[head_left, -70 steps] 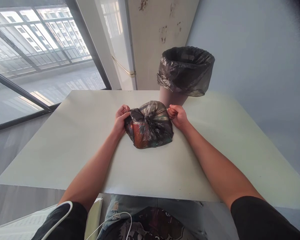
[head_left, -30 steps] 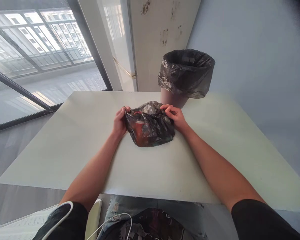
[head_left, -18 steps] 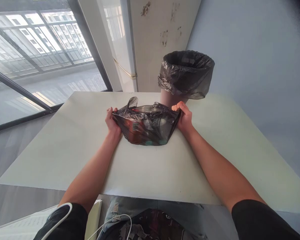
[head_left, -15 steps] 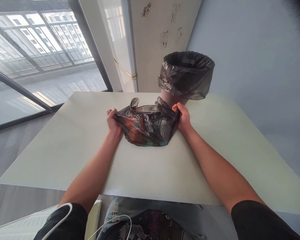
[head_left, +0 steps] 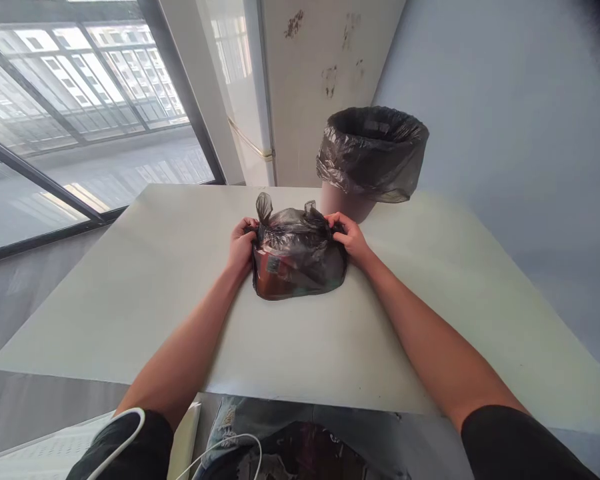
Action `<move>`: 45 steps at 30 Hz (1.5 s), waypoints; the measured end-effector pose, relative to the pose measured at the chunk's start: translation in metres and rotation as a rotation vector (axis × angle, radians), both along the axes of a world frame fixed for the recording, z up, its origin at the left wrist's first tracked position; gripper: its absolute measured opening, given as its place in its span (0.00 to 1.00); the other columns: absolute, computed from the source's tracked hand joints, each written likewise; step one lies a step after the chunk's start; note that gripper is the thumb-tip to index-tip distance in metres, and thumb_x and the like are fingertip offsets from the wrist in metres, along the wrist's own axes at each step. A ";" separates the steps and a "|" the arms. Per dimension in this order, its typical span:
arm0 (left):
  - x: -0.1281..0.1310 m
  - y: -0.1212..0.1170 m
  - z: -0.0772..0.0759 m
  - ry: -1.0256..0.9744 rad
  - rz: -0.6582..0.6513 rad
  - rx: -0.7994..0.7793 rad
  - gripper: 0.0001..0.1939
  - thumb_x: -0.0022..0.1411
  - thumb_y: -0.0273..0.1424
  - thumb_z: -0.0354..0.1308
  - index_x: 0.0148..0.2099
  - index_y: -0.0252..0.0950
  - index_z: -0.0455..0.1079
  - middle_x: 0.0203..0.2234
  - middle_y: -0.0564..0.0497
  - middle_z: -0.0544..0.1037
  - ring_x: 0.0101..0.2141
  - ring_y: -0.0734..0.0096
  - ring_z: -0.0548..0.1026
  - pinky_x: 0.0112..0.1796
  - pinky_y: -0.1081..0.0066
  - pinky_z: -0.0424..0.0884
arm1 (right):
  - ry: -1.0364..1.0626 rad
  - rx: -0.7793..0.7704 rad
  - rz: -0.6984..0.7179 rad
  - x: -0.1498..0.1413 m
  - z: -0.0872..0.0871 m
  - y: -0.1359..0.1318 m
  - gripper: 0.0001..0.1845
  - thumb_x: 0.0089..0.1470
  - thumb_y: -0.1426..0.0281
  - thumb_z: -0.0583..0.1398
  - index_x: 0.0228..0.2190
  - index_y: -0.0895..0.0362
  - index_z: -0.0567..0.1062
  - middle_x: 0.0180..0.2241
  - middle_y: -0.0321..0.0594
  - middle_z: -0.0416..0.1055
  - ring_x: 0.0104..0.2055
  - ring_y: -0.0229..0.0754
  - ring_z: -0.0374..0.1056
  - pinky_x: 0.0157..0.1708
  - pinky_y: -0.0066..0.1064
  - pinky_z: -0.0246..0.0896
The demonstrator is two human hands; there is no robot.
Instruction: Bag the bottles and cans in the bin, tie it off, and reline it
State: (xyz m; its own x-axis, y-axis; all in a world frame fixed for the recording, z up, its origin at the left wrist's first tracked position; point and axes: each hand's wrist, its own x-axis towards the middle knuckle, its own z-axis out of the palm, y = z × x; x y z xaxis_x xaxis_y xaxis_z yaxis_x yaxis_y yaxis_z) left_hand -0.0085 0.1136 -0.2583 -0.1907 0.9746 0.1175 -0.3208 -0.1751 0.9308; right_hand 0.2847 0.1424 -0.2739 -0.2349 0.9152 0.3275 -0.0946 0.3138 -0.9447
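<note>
A dark, see-through plastic bag (head_left: 305, 260) rests on the white table (head_left: 290, 353) in front of me. Orange-red contents show through its left part, and a small pale label is visible there; I cannot make out what kind of items they are. My left hand (head_left: 241, 247) is closed on the bag's left upper edge. On the opposite side, my right hand (head_left: 350, 239) pinches the right upper edge. Two loose handle loops stick up from the bag's top, between my hands.
Just behind the bag, at the table's far side, stands a pinkish bin (head_left: 343, 202) lined with a black bag (head_left: 375, 157). A white refrigerator (head_left: 325, 93) rises beyond. Glass sliding doors (head_left: 80, 120) are at the left, a pale wall (head_left: 505, 133) at the right.
Both hands have moved inward, toward each other. The bag, stretched wide before, is now narrower and bunched at its sides, its top puffed up.
</note>
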 end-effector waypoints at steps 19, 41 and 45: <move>0.002 0.006 -0.013 0.296 -0.211 0.097 0.22 0.59 0.43 0.70 0.53 0.39 0.81 0.47 0.47 0.85 0.48 0.55 0.79 0.51 0.62 0.75 | -0.091 0.063 0.331 -0.004 -0.001 -0.002 0.50 0.54 0.70 0.69 0.74 0.43 0.58 0.76 0.38 0.55 0.78 0.52 0.50 0.78 0.49 0.42; -0.005 0.010 -0.024 0.317 -0.051 0.090 0.28 0.47 0.23 0.55 0.52 0.39 0.79 0.48 0.50 0.84 0.52 0.54 0.78 0.60 0.55 0.71 | 0.041 0.071 -0.227 0.003 -0.010 0.007 0.05 0.39 0.72 0.63 0.19 0.52 0.80 0.29 0.36 0.70 0.40 0.45 0.64 0.48 0.39 0.59; -0.003 0.008 -0.019 0.347 -0.071 0.068 0.24 0.48 0.24 0.55 0.48 0.38 0.79 0.43 0.50 0.84 0.48 0.57 0.78 0.56 0.58 0.72 | 0.057 0.045 -0.189 0.002 -0.005 0.003 0.05 0.37 0.71 0.60 0.15 0.53 0.75 0.20 0.36 0.63 0.32 0.42 0.59 0.39 0.37 0.55</move>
